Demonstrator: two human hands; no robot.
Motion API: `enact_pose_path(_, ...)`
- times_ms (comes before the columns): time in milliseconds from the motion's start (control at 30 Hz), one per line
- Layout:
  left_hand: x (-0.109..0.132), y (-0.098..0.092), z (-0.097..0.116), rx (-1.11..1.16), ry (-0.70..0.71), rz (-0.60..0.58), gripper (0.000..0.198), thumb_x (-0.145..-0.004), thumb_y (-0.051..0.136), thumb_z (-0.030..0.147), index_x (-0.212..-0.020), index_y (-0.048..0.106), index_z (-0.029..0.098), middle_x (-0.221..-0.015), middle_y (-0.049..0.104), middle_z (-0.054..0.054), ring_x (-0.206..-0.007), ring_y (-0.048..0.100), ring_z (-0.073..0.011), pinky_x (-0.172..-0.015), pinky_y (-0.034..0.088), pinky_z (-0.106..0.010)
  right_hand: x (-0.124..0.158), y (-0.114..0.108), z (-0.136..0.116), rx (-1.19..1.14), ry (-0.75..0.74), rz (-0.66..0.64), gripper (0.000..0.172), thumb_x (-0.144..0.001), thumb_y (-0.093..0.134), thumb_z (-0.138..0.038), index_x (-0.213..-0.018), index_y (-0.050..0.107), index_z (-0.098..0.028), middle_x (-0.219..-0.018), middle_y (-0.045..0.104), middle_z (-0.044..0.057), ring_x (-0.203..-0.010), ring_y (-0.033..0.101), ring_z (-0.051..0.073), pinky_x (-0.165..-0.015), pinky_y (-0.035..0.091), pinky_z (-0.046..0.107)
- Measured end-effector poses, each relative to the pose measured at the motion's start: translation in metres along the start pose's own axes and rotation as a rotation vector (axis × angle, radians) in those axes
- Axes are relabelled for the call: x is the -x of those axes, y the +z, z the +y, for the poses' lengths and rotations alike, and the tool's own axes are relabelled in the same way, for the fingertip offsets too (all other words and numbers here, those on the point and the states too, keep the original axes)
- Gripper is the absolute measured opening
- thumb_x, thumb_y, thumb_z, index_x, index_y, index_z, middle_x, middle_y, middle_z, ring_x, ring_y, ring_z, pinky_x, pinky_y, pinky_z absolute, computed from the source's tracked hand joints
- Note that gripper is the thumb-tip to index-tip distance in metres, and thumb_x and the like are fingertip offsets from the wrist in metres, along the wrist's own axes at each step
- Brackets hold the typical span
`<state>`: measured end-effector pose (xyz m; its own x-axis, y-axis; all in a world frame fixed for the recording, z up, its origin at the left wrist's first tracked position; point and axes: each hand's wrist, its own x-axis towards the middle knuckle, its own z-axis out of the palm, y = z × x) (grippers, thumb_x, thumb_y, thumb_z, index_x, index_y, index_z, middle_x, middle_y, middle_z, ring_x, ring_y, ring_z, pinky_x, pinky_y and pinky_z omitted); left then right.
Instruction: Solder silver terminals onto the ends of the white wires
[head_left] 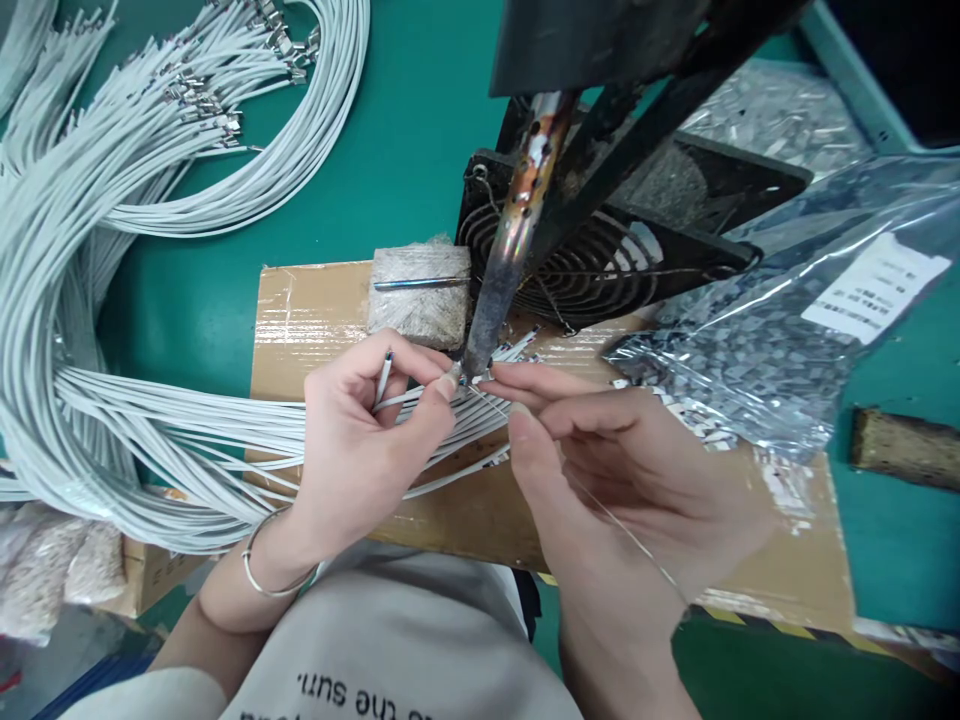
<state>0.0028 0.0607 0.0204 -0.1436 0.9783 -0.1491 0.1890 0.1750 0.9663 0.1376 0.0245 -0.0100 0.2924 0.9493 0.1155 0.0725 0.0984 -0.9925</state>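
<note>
My left hand [367,430] is closed in a pinch on a white cable, with its fingertips just under the tip of a heat-stained soldering iron [517,210]. Another white cable end [385,375] sticks up between its fingers. To the right, my right hand [622,480] is closed on a thin solder wire [630,535], which trails back across the palm. Its outstretched fingertips are near the iron tip too, by a small metal piece. Exactly what touches the tip is too small to make out. Below the hands runs a bundle of white cables [187,420].
Behind the iron stands a black fan [600,265]. A wrapped, fibrous block [420,310] with a metal rod on it sits on the cardboard [307,300]. Bagged small metal parts [765,370] lie right. More cables with metal ends [202,100] fill the far left.
</note>
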Motion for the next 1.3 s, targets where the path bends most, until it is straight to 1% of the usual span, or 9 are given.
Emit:
enact_pose_path(200,-0.0002,-0.0012,-0.0025,-0.005,-0.017,-0.003,0.018,-0.077,0.076,0.007,-0.068,0.068,0.019,-0.078,0.077,-0.003,-0.065,0.058,-0.0132,-0.051,0.034,-0.026,0.0025,-0.0011,0.0027,0.012,0.034,-0.009,0.019,-0.09,0.075,-0.009,-0.083,0.068,-0.025,-0.112,0.084,0.003,-0.096,0.082,0.021,-0.09,0.066,0.037)
enact_pose_path(367,0.0,-0.001,-0.0028,0.01,-0.02,-0.017,0.018,-0.078,0.076,0.006,-0.069,0.068,0.019,-0.079,0.077,-0.002,-0.061,0.052,-0.0104,-0.051,0.034,-0.025,0.0016,0.0018,0.0001,0.015,0.031,0.033,0.02,-0.089,0.075,-0.007,-0.081,0.069,-0.024,-0.107,0.085,0.001,-0.098,0.082,0.019,-0.086,0.064,0.03)
enact_pose_path(467,0.0004,-0.0005,-0.0009,0.012,-0.014,-0.012,0.018,-0.077,0.076,0.005,-0.068,0.068,0.019,-0.078,0.076,-0.002,-0.063,0.054,-0.0112,-0.051,0.036,-0.025,0.0009,0.003,-0.0016,0.02,0.027,0.068,0.019,-0.089,0.075,-0.008,-0.08,0.069,-0.024,-0.104,0.085,0.0,-0.097,0.082,0.017,-0.085,0.063,0.029)
enact_pose_path(567,0.0005,-0.0004,0.0007,0.008,-0.008,-0.005,0.018,-0.076,0.076,0.005,-0.068,0.069,0.019,-0.078,0.076,-0.002,-0.065,0.058,-0.0125,-0.052,0.036,-0.025,0.0008,0.0023,-0.0015,0.032,-0.001,0.028,0.018,-0.089,0.076,-0.009,-0.082,0.069,-0.024,-0.106,0.085,0.001,-0.098,0.082,0.019,-0.085,0.063,0.03)
enact_pose_path(700,-0.0002,-0.0009,0.0,-0.002,-0.007,0.003,0.02,-0.074,0.077,0.003,-0.067,0.069,0.02,-0.078,0.076,-0.002,-0.069,0.061,-0.0139,-0.052,0.037,-0.025,0.0008,0.0016,-0.0003,0.022,0.003,0.044,0.02,-0.089,0.075,-0.007,-0.081,0.07,-0.025,-0.105,0.084,0.0,-0.096,0.082,0.018,-0.087,0.063,0.03)
enact_pose_path(867,-0.001,-0.001,-0.0017,-0.012,-0.01,-0.004,0.018,-0.075,0.077,0.005,-0.067,0.069,0.02,-0.077,0.076,-0.002,-0.065,0.058,-0.0127,-0.05,0.035,-0.024,0.0005,-0.0009,0.0025,0.015,-0.002,-0.002,0.02,-0.089,0.075,-0.005,-0.085,0.071,-0.024,-0.106,0.084,0.001,-0.098,0.081,0.019,-0.088,0.065,0.031)
enact_pose_path(967,-0.0007,-0.001,-0.001,-0.013,-0.014,-0.008,0.017,-0.075,0.077,0.006,-0.067,0.069,0.019,-0.077,0.075,-0.003,-0.061,0.055,-0.0117,-0.048,0.034,-0.024,0.0008,-0.0013,0.0022,0.031,-0.011,0.008,0.02,-0.088,0.077,-0.005,-0.085,0.072,-0.024,-0.106,0.084,0.001,-0.097,0.082,0.019,-0.088,0.066,0.032)
enact_pose_path(1167,-0.0001,-0.0024,-0.0007,-0.026,0.003,-0.005,0.017,-0.076,0.078,0.007,-0.067,0.07,0.02,-0.078,0.076,-0.003,-0.07,0.062,-0.0148,-0.048,0.033,-0.024,0.001,0.0042,-0.0022,0.021,0.019,0.073,0.02,-0.091,0.075,-0.009,-0.082,0.072,-0.026,-0.102,0.084,-0.001,-0.094,0.081,0.019,-0.085,0.064,0.031)
enact_pose_path(1300,-0.0002,-0.0034,-0.002,-0.026,0.004,-0.023,0.017,-0.078,0.077,0.008,-0.068,0.069,0.019,-0.078,0.075,-0.003,-0.066,0.057,-0.0131,-0.049,0.034,-0.024,0.0001,0.0014,0.0003,0.021,0.004,0.016,0.019,-0.091,0.075,-0.009,-0.083,0.072,-0.026,-0.103,0.084,0.001,-0.099,0.082,0.022,-0.087,0.065,0.035)
